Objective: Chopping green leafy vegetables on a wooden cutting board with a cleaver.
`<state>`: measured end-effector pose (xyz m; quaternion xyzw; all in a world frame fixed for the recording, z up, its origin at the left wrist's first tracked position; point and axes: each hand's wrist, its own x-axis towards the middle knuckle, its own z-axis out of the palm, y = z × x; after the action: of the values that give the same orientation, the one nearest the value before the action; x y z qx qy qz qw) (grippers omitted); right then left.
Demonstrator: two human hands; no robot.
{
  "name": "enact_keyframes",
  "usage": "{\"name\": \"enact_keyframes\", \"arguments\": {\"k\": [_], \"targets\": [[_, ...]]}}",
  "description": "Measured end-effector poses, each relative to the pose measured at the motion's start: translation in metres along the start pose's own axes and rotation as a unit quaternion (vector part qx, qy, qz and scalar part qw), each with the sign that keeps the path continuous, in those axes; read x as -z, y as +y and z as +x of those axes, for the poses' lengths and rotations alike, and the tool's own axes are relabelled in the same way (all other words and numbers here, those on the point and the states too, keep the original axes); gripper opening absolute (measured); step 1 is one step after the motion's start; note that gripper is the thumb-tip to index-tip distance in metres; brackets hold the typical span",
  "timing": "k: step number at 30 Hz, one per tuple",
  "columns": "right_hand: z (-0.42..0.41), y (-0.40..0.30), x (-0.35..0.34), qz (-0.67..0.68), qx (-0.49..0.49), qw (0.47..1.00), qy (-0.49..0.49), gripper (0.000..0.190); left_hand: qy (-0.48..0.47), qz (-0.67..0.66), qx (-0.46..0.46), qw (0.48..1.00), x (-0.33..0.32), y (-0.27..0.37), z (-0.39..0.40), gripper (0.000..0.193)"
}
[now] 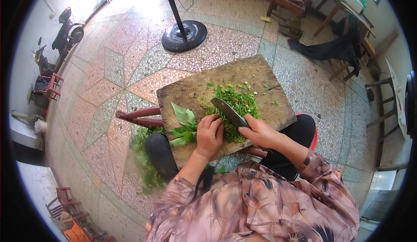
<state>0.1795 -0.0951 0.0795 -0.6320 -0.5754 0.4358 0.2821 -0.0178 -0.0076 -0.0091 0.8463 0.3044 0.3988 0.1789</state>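
A worn wooden chopping board (277,79) lies in front of me, between my knees. My right hand (259,131) grips a knife (228,110) by its handle, the dark blade slanting up and left over the greens. With bent fingers my left hand (210,132) presses a bunch of leafy greens (184,132) just left of the blade. One large pale-green leaf (182,113) sticks out beyond that hand. Finely chopped greens (242,100) are heaped right of and behind the knife, with small bits scattered on the board. The blade's cutting edge is partly hidden among the greens.
Reddish wooden legs (143,116) jut out under the board's left side. More leafy greens (145,163) lie on the floor by my left knee. A round black stand base (184,36) is ahead. Dark cloth (325,51) hangs at right; a motor scooter (60,43) stands far left.
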Motion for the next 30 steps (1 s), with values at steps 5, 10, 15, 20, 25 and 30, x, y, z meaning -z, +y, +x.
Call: {"name": "enact_keyframes", "arguments": {"k": [5,10,15,20,25,30], "targets": [[0.021,0.000,-0.015,0.045,-0.066,0.997,0.010,0.028,0.003,0.006,-0.014,1.000,0.001,0.003,0.005,0.020],[0.002,0.003,-0.007,0.090,-0.063,0.993,0.031,0.029,0.018,0.001,0.002,1.000,0.000,0.004,-0.001,0.020],[-0.030,-0.016,0.004,0.037,-0.028,0.997,0.057,0.029,0.027,0.001,-0.002,1.000,0.001,0.003,-0.003,0.020],[-0.030,-0.017,0.004,-0.017,-0.016,0.999,0.037,0.033,0.018,-0.003,-0.005,1.000,0.002,0.004,0.000,0.019],[-0.023,-0.014,0.000,-0.084,-0.020,0.996,0.034,0.032,0.016,0.000,0.004,1.000,0.003,0.004,0.000,0.018],[0.001,0.000,-0.022,-0.122,0.006,0.992,0.041,0.032,0.019,0.000,0.002,1.000,0.001,0.006,0.004,0.018]]}}
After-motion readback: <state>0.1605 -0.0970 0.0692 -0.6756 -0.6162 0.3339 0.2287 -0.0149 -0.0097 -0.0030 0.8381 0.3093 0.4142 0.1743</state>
